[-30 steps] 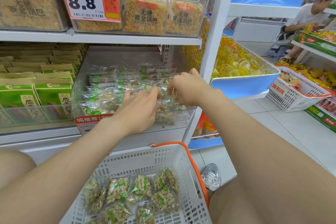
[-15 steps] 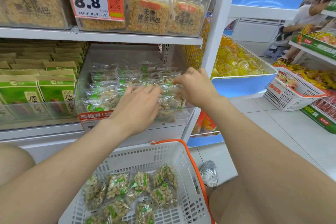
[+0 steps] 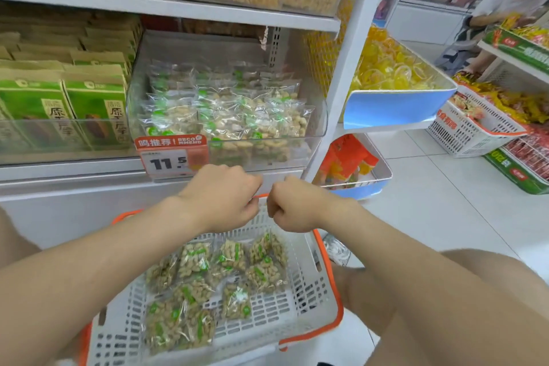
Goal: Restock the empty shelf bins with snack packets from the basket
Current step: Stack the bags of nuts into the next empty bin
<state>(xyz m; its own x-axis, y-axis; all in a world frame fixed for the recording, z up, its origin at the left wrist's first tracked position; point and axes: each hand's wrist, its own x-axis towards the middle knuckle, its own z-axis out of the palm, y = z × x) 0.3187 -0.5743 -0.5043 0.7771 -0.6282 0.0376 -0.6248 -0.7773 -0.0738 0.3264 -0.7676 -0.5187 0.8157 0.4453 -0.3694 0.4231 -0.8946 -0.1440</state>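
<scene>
A clear shelf bin [image 3: 323, 123] on the middle shelf holds several clear packets of pale nuts with green labels [image 3: 228, 111]. Below it, a white basket with an orange rim [image 3: 312, 297] holds several more of the same nut packets [image 3: 205, 285]. Both my hands hover side by side over the basket's far rim, just below the bin's front. My left hand [image 3: 221, 197] has its fingers curled under and holds nothing I can see. My right hand [image 3: 292, 206] is closed in a fist, also with nothing in it.
Green boxed snacks [image 3: 92, 110] fill the bin to the left. A price tag [image 3: 170, 156] hangs on the bin's front. A blue tray of yellow sweets [image 3: 395, 77] juts out at right. Another white basket [image 3: 469, 131] and a person [image 3: 505, 0] are at far right.
Both hands have pulled out of the shelf bin and dropped down to the basket's far rim. The packets they were arranging stay in the bin.
</scene>
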